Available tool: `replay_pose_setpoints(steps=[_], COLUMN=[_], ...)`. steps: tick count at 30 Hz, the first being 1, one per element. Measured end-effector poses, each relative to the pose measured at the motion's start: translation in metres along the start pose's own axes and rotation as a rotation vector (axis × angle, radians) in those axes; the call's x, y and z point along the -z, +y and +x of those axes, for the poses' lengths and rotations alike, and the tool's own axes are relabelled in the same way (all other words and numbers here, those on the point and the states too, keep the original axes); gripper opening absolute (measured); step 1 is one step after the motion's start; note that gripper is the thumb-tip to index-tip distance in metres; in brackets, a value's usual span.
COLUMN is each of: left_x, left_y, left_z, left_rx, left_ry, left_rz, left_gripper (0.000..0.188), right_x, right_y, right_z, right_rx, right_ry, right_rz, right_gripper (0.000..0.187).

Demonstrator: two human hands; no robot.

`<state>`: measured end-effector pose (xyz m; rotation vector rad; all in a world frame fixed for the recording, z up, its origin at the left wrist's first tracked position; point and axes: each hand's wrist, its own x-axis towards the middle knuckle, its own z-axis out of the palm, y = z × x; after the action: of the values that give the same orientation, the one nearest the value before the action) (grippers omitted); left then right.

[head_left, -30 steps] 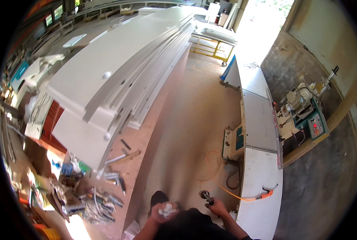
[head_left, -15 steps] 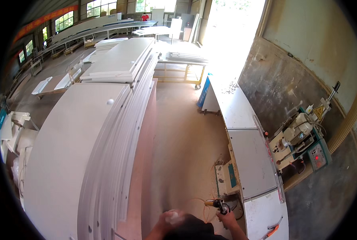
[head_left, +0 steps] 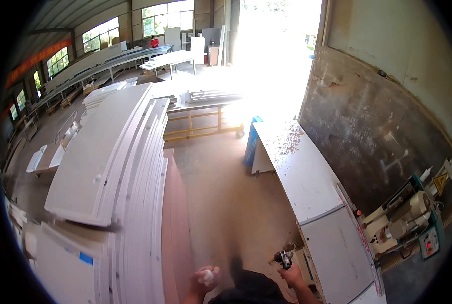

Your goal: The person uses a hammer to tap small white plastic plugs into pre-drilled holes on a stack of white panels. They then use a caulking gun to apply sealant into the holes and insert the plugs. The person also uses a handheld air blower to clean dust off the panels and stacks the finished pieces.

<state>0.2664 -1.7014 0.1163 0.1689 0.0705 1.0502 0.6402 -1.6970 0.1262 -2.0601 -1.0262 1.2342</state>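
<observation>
My left hand (head_left: 199,286), low in the middle, is closed round a small white object (head_left: 206,277) whose kind I cannot make out. To its left rises a tall stack of white panels (head_left: 137,182). My right hand (head_left: 291,276) grips a dark, pistol-shaped tool (head_left: 285,259) by its handle, beside the near left edge of a long workbench (head_left: 322,238). The tool's exact kind does not show. Both hands are over the floor between stack and bench.
A machine with a motor and a control box (head_left: 429,242) stands along the bench's right side. Debris (head_left: 286,139) lies on the bench's far end. Ahead is a yellow-framed cart (head_left: 204,123) bearing boards. A person in red (head_left: 154,42) is far off.
The view has moved forward along the aisle, so the cart and the bench's far end look nearer. Both hands keep hold of their things; the orange hose seen earlier by the tool no longer shows.
</observation>
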Motion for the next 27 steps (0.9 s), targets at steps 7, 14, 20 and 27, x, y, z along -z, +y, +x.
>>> replay_pose_setpoints(steps=[7, 14, 20, 27], left_x=[-0.016, 0.043, 0.043, 0.094], left_y=[0.111, 0.235, 0.383, 0.535], left_z=[0.158, 0.375, 0.565, 0.766], left_rx=[-0.027, 0.140, 0.129, 0.073], left_ry=[0.103, 0.041, -0.090, 0.066], left_rz=[-0.015, -0.091, -0.160, -0.155], left_gripper=[0.028, 0.028, 0.042, 0.028], right_x=[-0.025, -0.062, -0.082, -0.097], right_y=[-0.215, -0.411, -0.514, -0.644], right_z=[0.210, 0.381, 0.492, 0.642], right_rx=[0.297, 0.401, 0.484, 0.554], right_ry=[-0.248, -0.395, -0.263, -0.333], right_rz=[0.142, 0.780, 0.645, 0.707], right_gripper=[0.028, 0.025, 0.032, 0.047])
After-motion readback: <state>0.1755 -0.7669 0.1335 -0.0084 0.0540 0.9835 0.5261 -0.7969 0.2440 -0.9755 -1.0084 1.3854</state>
